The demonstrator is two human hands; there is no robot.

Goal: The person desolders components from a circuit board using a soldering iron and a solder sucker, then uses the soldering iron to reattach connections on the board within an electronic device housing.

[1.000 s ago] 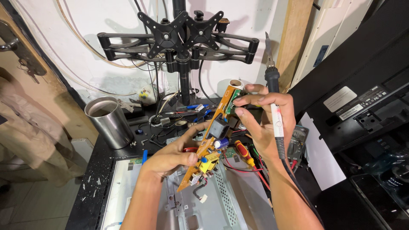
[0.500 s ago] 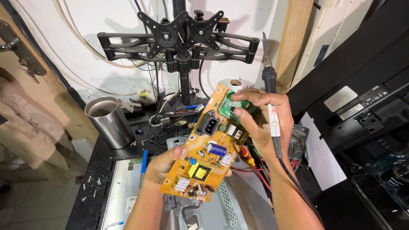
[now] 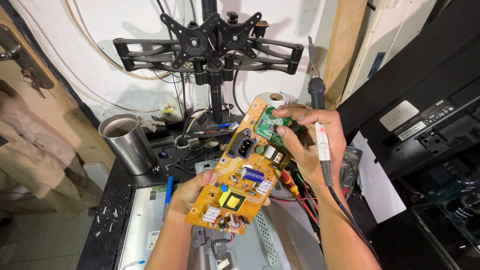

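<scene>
Now both hands hold an orange circuit board [image 3: 242, 184] up over the tabletop [image 3: 102, 220], parts side to camera.

Left hand [image 3: 192, 192] grips the board's lower left edge from behind, thumb at the rim, fingers curled under it. Right hand [image 3: 307, 142] pinches the top end, fingertips on a small green board [image 3: 272, 127] at the upper corner; same hand also clamps a soldering iron [image 3: 317, 117] against the palm, tip pointing up, cord running down along the forearm. Board tilted, long axis from lower left to upper right, with a black power socket, blue capacitor and yellow transformer in view. Under it lies a grey metal monitor chassis [image 3: 280, 245]. Steel cup [image 3: 127, 142] stands to the left, black monitor mount [image 3: 210, 42] behind, black monitor back [image 3: 425, 100] at right.
</scene>
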